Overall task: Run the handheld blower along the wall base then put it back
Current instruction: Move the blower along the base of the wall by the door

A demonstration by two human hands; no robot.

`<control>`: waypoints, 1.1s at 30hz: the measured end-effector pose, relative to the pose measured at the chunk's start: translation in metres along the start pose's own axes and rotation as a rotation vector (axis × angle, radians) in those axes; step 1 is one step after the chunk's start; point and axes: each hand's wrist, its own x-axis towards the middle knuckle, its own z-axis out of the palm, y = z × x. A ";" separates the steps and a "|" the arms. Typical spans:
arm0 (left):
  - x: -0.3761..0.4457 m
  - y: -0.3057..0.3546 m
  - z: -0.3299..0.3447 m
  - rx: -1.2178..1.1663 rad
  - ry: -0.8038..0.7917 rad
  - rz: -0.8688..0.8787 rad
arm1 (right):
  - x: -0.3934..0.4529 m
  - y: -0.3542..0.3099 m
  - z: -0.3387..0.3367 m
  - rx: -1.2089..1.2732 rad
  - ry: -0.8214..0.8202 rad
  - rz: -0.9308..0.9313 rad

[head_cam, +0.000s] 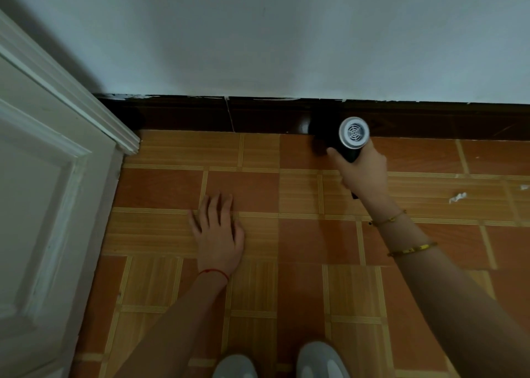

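My right hand (362, 171) grips the handle of a black handheld blower (345, 138). Its round silver rear grille faces me, and its nozzle points at the dark brown wall base (200, 113), close to it. The nozzle end is lost in the dark of the skirting. My left hand (218, 228) lies flat on the orange tiled floor (301, 240) with its fingers spread, holding nothing, well left of the blower.
A white panelled door and frame (57, 154) fill the left side and meet the skirting in the corner. White scraps (457, 197) lie on the tiles at the right. My two light shoes (281, 362) are at the bottom edge. A pale wall (286, 33) rises above the skirting.
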 end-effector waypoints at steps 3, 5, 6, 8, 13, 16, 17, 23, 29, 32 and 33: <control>0.000 0.000 0.001 0.002 -0.006 -0.006 | 0.003 0.010 -0.013 -0.020 0.115 0.041; 0.000 0.000 0.001 0.009 -0.009 -0.008 | 0.002 0.009 -0.015 -0.002 0.096 0.039; 0.000 0.000 0.002 0.010 -0.010 -0.006 | 0.001 0.007 -0.013 0.009 0.060 0.030; 0.000 0.000 0.002 0.011 -0.007 -0.006 | -0.002 -0.001 -0.005 0.054 -0.050 0.009; -0.001 0.000 0.001 0.014 0.010 -0.004 | -0.004 -0.005 -0.001 0.034 -0.076 -0.028; -0.001 0.000 0.002 0.007 0.008 -0.003 | -0.002 0.009 -0.014 -0.029 0.076 0.021; -0.001 0.000 0.002 0.006 0.008 -0.002 | -0.002 0.013 -0.019 -0.036 0.095 0.032; -0.002 -0.001 0.003 0.011 0.012 -0.005 | -0.016 0.014 -0.030 0.017 -0.156 -0.014; -0.002 -0.001 0.005 0.008 0.013 0.003 | -0.038 0.012 -0.045 0.078 -0.417 -0.017; -0.002 0.007 0.004 -0.019 0.021 -0.042 | -0.048 0.021 -0.051 -0.035 -0.177 -0.030; -0.002 0.012 0.004 -0.032 0.024 -0.052 | -0.053 0.021 -0.053 -0.048 -0.153 -0.045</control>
